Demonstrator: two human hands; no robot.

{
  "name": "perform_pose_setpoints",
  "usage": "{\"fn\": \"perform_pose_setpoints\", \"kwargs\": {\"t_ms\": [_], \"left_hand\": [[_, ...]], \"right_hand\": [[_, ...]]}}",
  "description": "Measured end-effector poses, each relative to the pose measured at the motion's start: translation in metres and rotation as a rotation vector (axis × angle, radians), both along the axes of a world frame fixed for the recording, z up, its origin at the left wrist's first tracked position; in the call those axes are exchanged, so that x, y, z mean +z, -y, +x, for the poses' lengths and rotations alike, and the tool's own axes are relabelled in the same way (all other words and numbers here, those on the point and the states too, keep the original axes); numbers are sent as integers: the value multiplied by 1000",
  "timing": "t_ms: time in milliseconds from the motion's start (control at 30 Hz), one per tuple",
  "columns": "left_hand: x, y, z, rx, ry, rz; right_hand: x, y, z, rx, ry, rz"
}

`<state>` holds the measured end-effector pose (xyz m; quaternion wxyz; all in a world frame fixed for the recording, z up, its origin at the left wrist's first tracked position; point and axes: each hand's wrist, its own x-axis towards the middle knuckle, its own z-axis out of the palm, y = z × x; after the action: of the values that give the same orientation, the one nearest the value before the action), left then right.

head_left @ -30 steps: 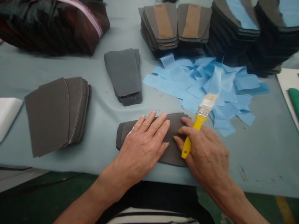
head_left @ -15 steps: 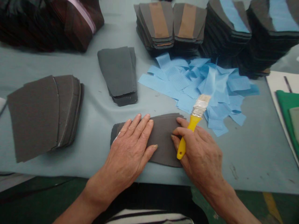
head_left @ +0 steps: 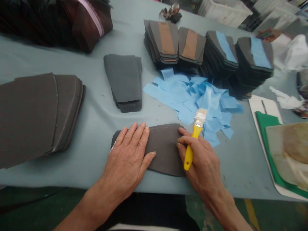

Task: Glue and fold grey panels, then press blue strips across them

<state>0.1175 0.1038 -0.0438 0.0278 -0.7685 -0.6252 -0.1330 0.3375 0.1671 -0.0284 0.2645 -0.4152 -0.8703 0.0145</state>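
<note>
A small stack of dark grey-brown cut pieces (head_left: 165,149) lies near the table's front edge. My left hand (head_left: 128,157) rests flat on its left part, fingers stretched out and thumb apart. At the stack's right end is my right hand (head_left: 201,160), its fingertips touching the edge of the pieces. Tucked in that hand is a paintbrush (head_left: 196,131) with a yellow handle, its pale bristles pointing up and away. Just beyond the brush spreads a loose heap of light blue strips (head_left: 178,93).
Dark grey pieces (head_left: 125,78) lie behind my left hand, with a larger brown stack (head_left: 29,118) at left. Banded stacks (head_left: 168,37) stand at the back. On the right, a cloudy plastic container (head_left: 286,147) sits on a green sheet (head_left: 266,118). A dark bundle (head_left: 81,25) fills the back left.
The view has swung to the right and up, bringing the container and the crates at the back into sight. Both hands keep their places on the stack, and the brush stays in my right hand.
</note>
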Motion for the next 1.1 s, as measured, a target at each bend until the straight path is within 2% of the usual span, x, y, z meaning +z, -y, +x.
{"fn": "perform_pose_setpoints", "kwargs": {"t_ms": [100,167,267,367,667,1100], "left_hand": [[0,0,0,-2,10,6],[0,-1,0,-4,16,13],[-1,-1,0,1,20,22],[0,-1,0,2,25,24],[1,0,1,9,57,-15],[-1,1,0,11,9,5]], "right_hand": [[9,2,-10,8,-34,5],[11,4,-23,82,-59,-17],[7,5,-43,190,-18,-90],[-1,3,-50,223,61,-168],[-12,-2,-15,115,-8,-177],[-21,-5,-7,104,-119,-190]]}}
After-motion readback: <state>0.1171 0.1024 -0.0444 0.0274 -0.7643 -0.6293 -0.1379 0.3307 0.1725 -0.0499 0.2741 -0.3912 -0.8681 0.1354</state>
